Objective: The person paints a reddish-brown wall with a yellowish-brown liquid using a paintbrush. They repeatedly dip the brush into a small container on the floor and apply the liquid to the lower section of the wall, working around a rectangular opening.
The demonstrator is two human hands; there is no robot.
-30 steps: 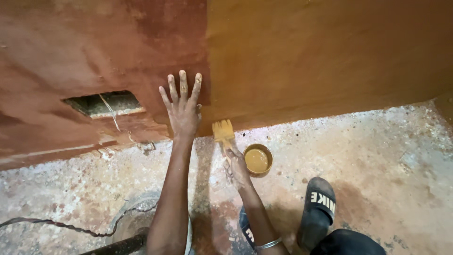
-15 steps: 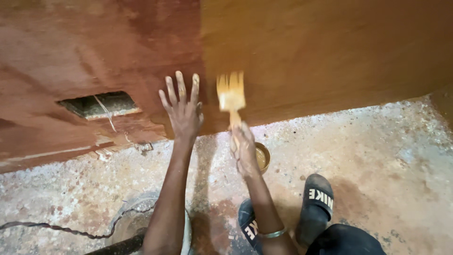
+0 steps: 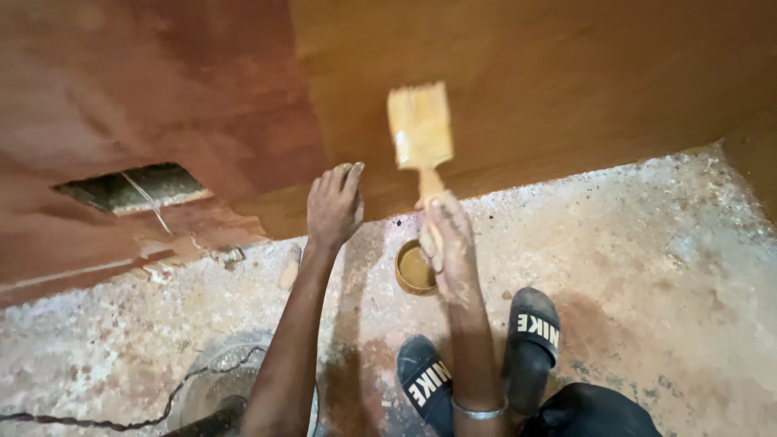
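A broad wall (image 3: pixel 526 97) fills the upper view, its right part coated ochre and its left part red-brown with a rectangular gap (image 3: pixel 129 188) cut low in it. Below lies a speckled concrete floor (image 3: pixel 631 267). Two black slides (image 3: pixel 530 344) stand at the lower edge. The left hand (image 3: pixel 333 209) rests against the wall near its foot, fingers bent and together, holding nothing. The right hand (image 3: pixel 450 247) is closed around the handle of a wide paintbrush (image 3: pixel 420 129); the bristles stand above the fist, pointing up against the ochre part. A small round tin (image 3: pixel 414 269) of ochre paint sits on the floor, partly hidden behind that hand.
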